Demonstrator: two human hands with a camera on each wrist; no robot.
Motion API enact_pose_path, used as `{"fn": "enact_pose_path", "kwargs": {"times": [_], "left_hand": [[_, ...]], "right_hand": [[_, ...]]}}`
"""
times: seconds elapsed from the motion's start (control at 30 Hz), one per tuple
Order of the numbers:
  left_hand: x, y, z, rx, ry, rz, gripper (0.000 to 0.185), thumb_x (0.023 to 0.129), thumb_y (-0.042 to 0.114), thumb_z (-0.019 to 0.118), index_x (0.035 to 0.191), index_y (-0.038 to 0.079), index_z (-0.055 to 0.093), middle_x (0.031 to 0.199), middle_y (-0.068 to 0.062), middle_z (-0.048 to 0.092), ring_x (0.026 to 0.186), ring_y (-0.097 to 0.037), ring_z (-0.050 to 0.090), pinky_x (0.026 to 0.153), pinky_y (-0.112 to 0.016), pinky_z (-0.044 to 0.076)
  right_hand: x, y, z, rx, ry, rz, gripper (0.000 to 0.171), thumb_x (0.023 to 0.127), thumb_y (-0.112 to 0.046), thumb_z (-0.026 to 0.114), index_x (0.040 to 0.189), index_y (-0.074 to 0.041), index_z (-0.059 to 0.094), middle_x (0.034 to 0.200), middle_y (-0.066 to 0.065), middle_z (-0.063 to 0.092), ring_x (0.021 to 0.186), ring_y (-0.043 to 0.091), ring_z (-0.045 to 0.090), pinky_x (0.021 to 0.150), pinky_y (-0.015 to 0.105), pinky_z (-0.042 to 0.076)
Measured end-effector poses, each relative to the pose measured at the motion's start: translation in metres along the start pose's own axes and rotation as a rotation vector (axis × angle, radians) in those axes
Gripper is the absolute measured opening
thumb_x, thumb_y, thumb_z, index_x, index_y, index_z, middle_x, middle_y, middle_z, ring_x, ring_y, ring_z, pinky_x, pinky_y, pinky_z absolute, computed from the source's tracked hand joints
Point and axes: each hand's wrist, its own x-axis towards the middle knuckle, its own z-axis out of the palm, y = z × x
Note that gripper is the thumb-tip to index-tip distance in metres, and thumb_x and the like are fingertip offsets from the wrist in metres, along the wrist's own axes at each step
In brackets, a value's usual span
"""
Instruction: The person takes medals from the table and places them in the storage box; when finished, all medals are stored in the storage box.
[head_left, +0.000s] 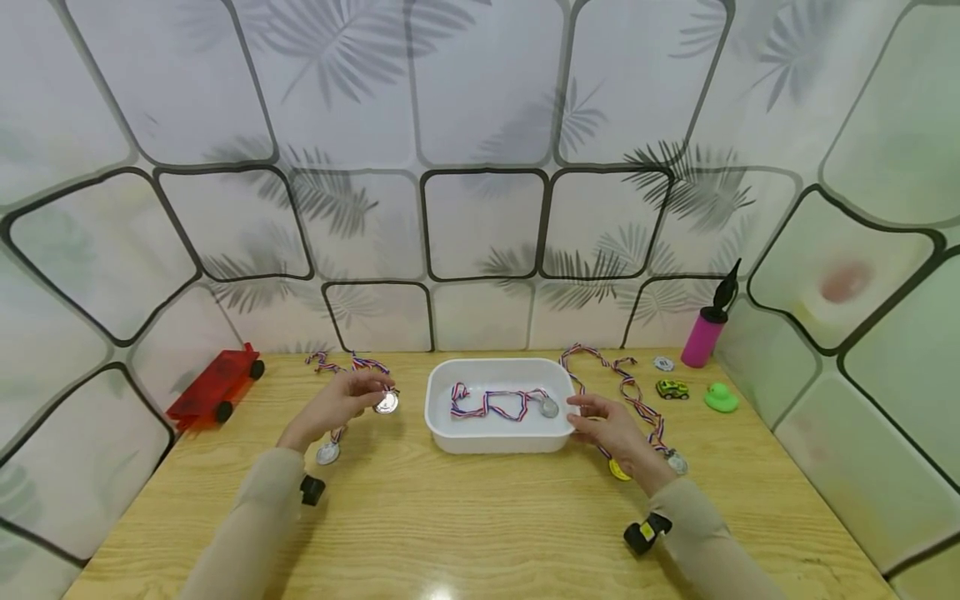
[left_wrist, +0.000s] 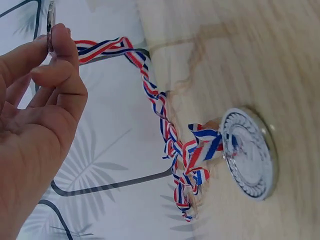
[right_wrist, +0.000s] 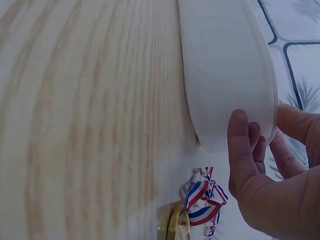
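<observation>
A silver medal (head_left: 387, 402) on a red, white and blue ribbon is pinched between the thumb and fingers of my left hand (head_left: 341, 406); the left wrist view shows this medal (left_wrist: 51, 25) edge-on. Below that hand another silver medal (head_left: 327, 452) lies on the table. My right hand (head_left: 618, 429) grips the right-hand rim of a white plastic tub (head_left: 495, 444), fingers on both sides of the wall. Inside the tub lies a silver medal (head_left: 549, 407) with its ribbon spread out. Beneath the right hand is a gold medal (head_left: 619, 469), partly hidden.
A silver medal (head_left: 677, 462) with a long ribbon lies right of the right hand. Farther back are a round silver piece (head_left: 663, 363), a green toy car (head_left: 672, 389), a green rubber duck (head_left: 721, 398) and a pink pump (head_left: 703, 337). A red toy vehicle (head_left: 217, 387) stands at left.
</observation>
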Motion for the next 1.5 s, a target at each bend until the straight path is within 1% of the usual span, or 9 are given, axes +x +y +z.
{"fn": "enact_pose_path", "kwargs": {"times": [0.23,0.37,0.47,0.57,0.73,0.93,1.17,1.37,1.5], "left_hand": [[0.005,0.003,0.0,0.025,0.049,0.005,0.018,0.098,0.016,0.059,0.11,0.009,0.071,0.108,-0.013,0.068,0.087,-0.022,0.06,0.065,-0.026,0.046],[0.007,0.006,0.004,-0.005,0.045,-0.041,0.02,0.098,0.016,0.059,0.113,0.009,0.07,0.121,-0.012,0.062,0.09,-0.022,0.063,0.068,-0.035,0.052],[0.008,0.008,0.005,-0.051,0.034,-0.041,0.02,0.098,0.013,0.06,0.113,0.003,0.068,0.128,-0.018,0.057,0.087,-0.026,0.064,0.07,-0.043,0.055],[0.01,0.009,0.007,-0.097,0.037,-0.042,0.021,0.096,0.011,0.062,0.114,0.001,0.067,0.133,-0.018,0.053,0.085,-0.021,0.065,0.074,-0.046,0.056],[0.014,0.014,0.005,-0.153,0.083,-0.045,0.031,0.093,0.012,0.066,0.122,0.0,0.063,0.129,-0.02,0.058,0.076,-0.013,0.061,0.074,-0.041,0.055],[0.02,0.022,0.0,-0.17,0.135,-0.003,0.037,0.092,0.013,0.068,0.126,0.001,0.062,0.118,-0.013,0.066,0.075,-0.014,0.063,0.069,-0.036,0.056],[0.03,0.037,-0.004,-0.192,0.164,-0.052,0.038,0.093,0.015,0.067,0.129,0.006,0.062,0.123,-0.017,0.066,0.078,-0.013,0.064,0.071,-0.031,0.055],[0.038,0.047,-0.004,-0.227,0.197,-0.03,0.041,0.093,0.01,0.067,0.131,0.0,0.059,0.126,-0.023,0.063,0.073,-0.009,0.068,0.069,-0.028,0.057],[0.042,0.054,-0.005,-0.234,0.214,-0.021,0.041,0.093,0.011,0.067,0.132,0.002,0.059,0.13,-0.022,0.062,0.076,-0.012,0.069,0.077,-0.034,0.059]], "right_hand": [[0.002,0.001,-0.003,0.001,0.002,-0.012,0.041,0.094,-0.009,0.065,0.133,0.0,0.055,0.113,0.013,0.047,0.092,0.016,0.059,0.083,0.032,0.058],[0.001,0.0,-0.004,-0.006,0.007,-0.007,0.04,0.095,-0.009,0.063,0.133,0.0,0.055,0.113,0.013,0.048,0.094,0.018,0.058,0.084,0.033,0.057],[0.0,0.0,-0.004,-0.009,0.007,-0.003,0.04,0.095,-0.009,0.063,0.134,0.0,0.055,0.113,0.013,0.048,0.094,0.018,0.057,0.086,0.035,0.057],[0.0,0.0,-0.004,-0.006,0.005,-0.004,0.041,0.095,-0.009,0.063,0.134,0.001,0.054,0.113,0.013,0.048,0.094,0.017,0.058,0.087,0.036,0.057],[-0.001,0.0,-0.005,0.027,-0.006,-0.006,0.042,0.095,-0.008,0.063,0.135,0.001,0.053,0.111,0.012,0.047,0.091,0.016,0.059,0.088,0.037,0.057],[0.0,0.002,-0.005,0.03,-0.013,-0.002,0.043,0.095,-0.009,0.063,0.135,0.001,0.053,0.109,0.01,0.047,0.091,0.016,0.058,0.088,0.038,0.056],[0.001,0.003,-0.005,0.044,-0.02,-0.007,0.044,0.095,-0.008,0.062,0.137,0.002,0.051,0.11,0.011,0.047,0.09,0.016,0.059,0.088,0.038,0.056],[0.001,0.003,-0.003,0.047,-0.023,-0.008,0.042,0.095,-0.006,0.063,0.134,0.003,0.053,0.109,0.012,0.047,0.089,0.016,0.06,0.087,0.037,0.057],[0.0,0.003,-0.002,0.037,-0.031,-0.011,0.042,0.095,-0.007,0.062,0.134,0.003,0.053,0.11,0.012,0.048,0.089,0.015,0.061,0.086,0.036,0.057]]}}
